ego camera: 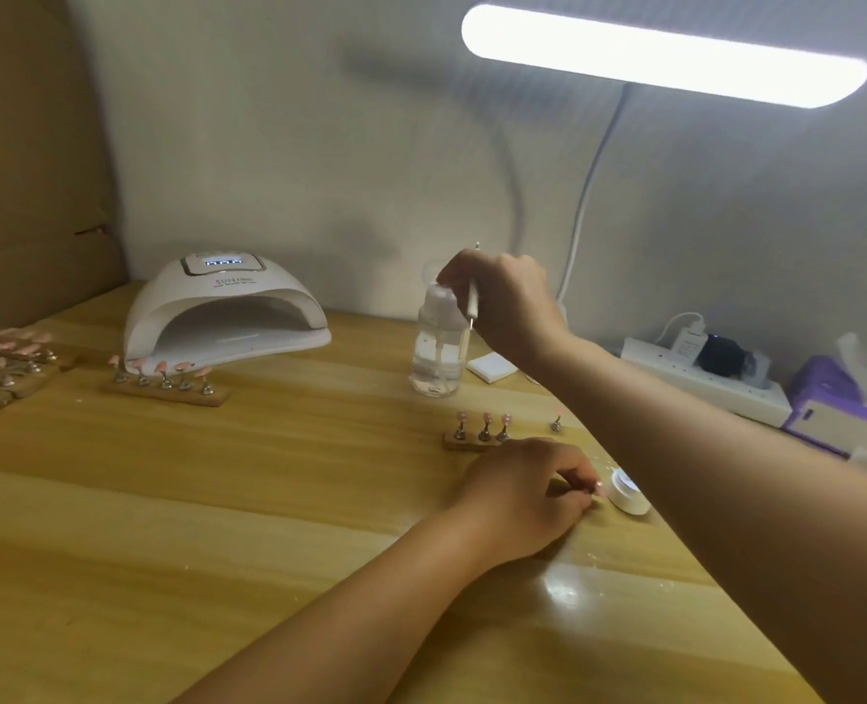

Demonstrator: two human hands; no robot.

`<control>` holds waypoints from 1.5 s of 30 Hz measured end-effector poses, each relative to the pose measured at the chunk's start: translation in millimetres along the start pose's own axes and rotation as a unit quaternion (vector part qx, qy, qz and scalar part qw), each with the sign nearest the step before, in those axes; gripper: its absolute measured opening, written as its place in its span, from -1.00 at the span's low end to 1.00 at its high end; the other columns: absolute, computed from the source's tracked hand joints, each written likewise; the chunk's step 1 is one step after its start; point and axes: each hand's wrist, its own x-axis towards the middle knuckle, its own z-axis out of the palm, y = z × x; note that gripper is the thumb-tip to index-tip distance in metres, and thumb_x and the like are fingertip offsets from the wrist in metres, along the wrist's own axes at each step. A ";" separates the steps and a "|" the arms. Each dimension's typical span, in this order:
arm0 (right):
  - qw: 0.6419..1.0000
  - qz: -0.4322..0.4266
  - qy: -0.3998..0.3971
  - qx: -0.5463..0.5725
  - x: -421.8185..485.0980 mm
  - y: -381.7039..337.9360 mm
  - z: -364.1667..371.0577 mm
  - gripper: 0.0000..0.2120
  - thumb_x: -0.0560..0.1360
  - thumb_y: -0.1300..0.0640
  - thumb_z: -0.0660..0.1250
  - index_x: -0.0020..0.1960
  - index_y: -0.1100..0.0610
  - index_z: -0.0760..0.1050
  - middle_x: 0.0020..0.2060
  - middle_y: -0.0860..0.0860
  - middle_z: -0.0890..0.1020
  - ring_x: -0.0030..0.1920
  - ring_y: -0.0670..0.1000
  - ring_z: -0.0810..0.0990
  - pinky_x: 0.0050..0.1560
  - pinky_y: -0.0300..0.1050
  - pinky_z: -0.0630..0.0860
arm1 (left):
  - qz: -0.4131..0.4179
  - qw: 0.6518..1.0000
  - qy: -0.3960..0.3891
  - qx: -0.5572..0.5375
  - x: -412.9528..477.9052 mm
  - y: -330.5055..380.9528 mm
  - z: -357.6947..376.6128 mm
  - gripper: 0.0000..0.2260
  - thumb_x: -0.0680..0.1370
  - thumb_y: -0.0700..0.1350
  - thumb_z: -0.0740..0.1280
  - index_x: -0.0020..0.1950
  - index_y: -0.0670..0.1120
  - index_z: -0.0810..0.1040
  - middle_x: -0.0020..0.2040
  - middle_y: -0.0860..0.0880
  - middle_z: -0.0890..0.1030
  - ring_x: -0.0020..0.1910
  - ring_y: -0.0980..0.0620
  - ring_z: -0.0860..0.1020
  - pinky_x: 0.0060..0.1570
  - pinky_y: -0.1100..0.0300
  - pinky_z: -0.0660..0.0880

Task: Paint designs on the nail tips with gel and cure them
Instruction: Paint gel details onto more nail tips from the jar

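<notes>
My right hand (507,297) reaches to the top of a clear pump bottle (434,348) and holds a thin white nail brush (472,297) between its fingers. My left hand (522,492) rests on the wooden table (218,500) and pinches a small pink nail tip (599,487) beside a little white gel pot (629,492). Just behind it a brown holder strip (472,442) carries three nail tips on metal stands. A white curing lamp (223,309) stands at the back left, display lit, with a second strip of pink tips (167,381) in front of it.
More strips of pink tips (4,363) lie at the left edge. A white pad (492,367) sits behind the bottle. A power strip (700,370) and a purple tissue box (837,398) stand at the right. A lit desk lamp (665,55) hangs overhead. A single stand (554,424) sits alone.
</notes>
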 end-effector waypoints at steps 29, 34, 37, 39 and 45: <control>0.988 -0.118 0.077 -0.071 -214.6 40.4 -78.6 -0.65 0.35 0.41 0.52 0.11 0.19 0.68 0.06 0.02 0.73 0.06 0.13 0.72 -0.14 0.03 0.68 | 0.059 0.972 0.110 -0.198 -12.9 13.4 10.7 -0.88 0.56 -0.15 0.39 0.06 -0.04 0.67 -0.34 0.26 0.56 -0.47 0.19 0.34 -0.44 0.25 0.29; 0.985 -0.073 0.145 0.053 -220.7 37.2 -78.1 -0.66 0.41 0.39 0.50 0.09 0.07 0.64 0.05 -0.08 0.71 -0.02 -0.04 0.73 -0.15 0.02 0.67 | 0.032 0.975 0.131 -0.176 -12.1 10.6 9.4 -0.93 0.54 -0.13 0.42 -0.01 -0.02 0.68 -0.26 0.24 0.62 -0.50 0.23 0.39 -0.43 0.43 0.27; 0.969 -0.007 0.214 0.125 -219.2 32.6 -82.9 -0.77 0.51 0.23 0.43 0.11 -0.01 0.57 0.03 -0.17 0.68 -0.07 -0.19 0.69 -0.09 -0.15 0.64 | 0.040 0.979 0.139 -0.141 -13.3 11.9 8.8 -0.94 0.54 -0.08 0.42 -0.07 0.08 0.66 -0.16 0.22 0.67 -0.47 0.22 0.43 -0.40 0.44 0.28; 0.975 -0.002 0.198 0.105 -219.9 32.1 -82.4 -0.74 0.48 0.25 0.42 0.13 0.04 0.57 0.05 -0.18 0.66 -0.07 -0.21 0.68 -0.10 -0.19 0.64 | 0.046 0.981 0.144 -0.122 -14.2 13.9 8.9 -0.96 0.53 -0.05 0.43 -0.05 0.09 0.67 -0.15 0.24 0.66 -0.46 0.20 0.44 -0.39 0.43 0.27; 0.999 0.005 0.019 0.050 -203.2 47.9 -63.3 -0.56 0.41 0.50 0.40 0.23 0.18 0.60 0.19 0.11 0.66 0.16 0.06 0.63 0.13 -0.08 0.56 | 0.048 0.978 0.159 -0.123 -14.6 14.4 7.7 -0.89 0.52 -0.06 0.45 0.03 0.01 0.69 -0.30 0.31 0.58 -0.47 0.19 0.42 -0.41 0.38 0.27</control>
